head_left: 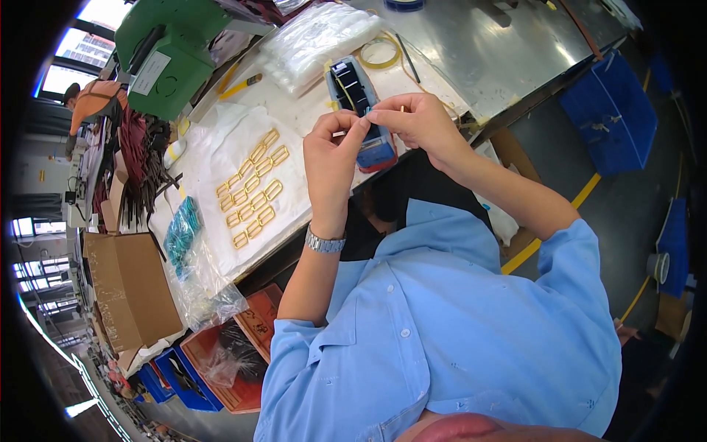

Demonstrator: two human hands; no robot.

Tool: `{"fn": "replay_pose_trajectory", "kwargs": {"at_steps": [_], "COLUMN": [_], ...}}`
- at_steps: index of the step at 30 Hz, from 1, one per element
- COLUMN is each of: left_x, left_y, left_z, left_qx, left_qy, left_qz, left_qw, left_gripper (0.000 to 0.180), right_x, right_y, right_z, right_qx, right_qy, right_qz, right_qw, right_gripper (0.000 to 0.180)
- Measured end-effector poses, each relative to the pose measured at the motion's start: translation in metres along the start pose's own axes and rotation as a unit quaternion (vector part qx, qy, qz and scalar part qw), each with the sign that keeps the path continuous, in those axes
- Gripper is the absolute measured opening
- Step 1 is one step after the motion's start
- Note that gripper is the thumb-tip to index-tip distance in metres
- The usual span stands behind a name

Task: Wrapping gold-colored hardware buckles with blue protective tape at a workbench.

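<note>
My left hand [328, 158] and my right hand [427, 127] meet fingertip to fingertip, both pinched closed. A tiny teal bit [368, 110] shows where they touch, too small to name. Just beneath them stands a blue-grey tape dispenser [377, 152] with a dark strip along its top, partly hidden by my fingers. To the left, several gold rectangular slide buckles [250, 188] lie in rows on a white sheet [283, 166]. Beside them is a clear plastic bag [210, 295] with teal-wrapped pieces [182, 232] at its upper end.
A green machine [166, 59] stands at the far left of the table. Clear plastic bags [317, 44], a yellow tape roll [379, 53] and a yellow-handled cutter [241, 86] lie at the back. A cardboard box [132, 291] and red crate [254, 394] sit left; blue bins [615, 110] right.
</note>
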State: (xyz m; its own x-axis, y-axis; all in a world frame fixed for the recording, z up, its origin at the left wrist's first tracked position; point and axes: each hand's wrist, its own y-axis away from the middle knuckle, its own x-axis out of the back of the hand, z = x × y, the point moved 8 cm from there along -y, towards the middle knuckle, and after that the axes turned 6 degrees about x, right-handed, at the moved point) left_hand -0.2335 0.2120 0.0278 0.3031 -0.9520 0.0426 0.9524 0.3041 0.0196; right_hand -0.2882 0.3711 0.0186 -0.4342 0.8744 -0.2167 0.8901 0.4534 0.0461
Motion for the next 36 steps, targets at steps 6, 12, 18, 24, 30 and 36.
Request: {"fn": "replay_pose_trajectory", "kwargs": {"at_steps": [6, 12, 18, 24, 30, 36], "left_x": [0.001, 0.023, 0.006, -0.02, -0.028, -0.013], "left_y": [0.001, -0.024, -0.081, -0.09, -0.081, -0.099], "left_z": [0.004, 0.04, 0.098, 0.09, 0.102, 0.088], "left_qx": [-0.033, -0.107, -0.243, -0.238, -0.268, -0.184], "left_qy": [-0.031, -0.147, -0.397, -0.497, -0.497, -0.436], "left_qz": [-0.003, 0.036, 0.037, -0.083, -0.103, -0.127], "left_qw": [0.999, 0.983, 0.884, 0.83, 0.819, 0.872], "left_gripper": [0.019, 0.021, 0.037, 0.04, 0.033, 0.034], "right_x": [0.002, -0.005, -0.006, -0.003, 0.002, -0.002], "right_y": [-0.003, -0.001, 0.004, 0.008, 0.008, 0.006], "right_z": [0.009, 0.008, 0.014, 0.022, 0.029, 0.031], "right_qx": [-0.002, -0.019, -0.031, -0.046, -0.053, -0.069], "right_qy": [-0.017, -0.036, -0.035, -0.063, -0.073, -0.122], "right_qz": [0.013, -0.002, -0.006, -0.02, -0.029, -0.048], "right_qw": [1.0, 0.999, 0.999, 0.997, 0.996, 0.989], "right_gripper": [0.02, 0.015, 0.013, 0.013, 0.012, 0.011]}}
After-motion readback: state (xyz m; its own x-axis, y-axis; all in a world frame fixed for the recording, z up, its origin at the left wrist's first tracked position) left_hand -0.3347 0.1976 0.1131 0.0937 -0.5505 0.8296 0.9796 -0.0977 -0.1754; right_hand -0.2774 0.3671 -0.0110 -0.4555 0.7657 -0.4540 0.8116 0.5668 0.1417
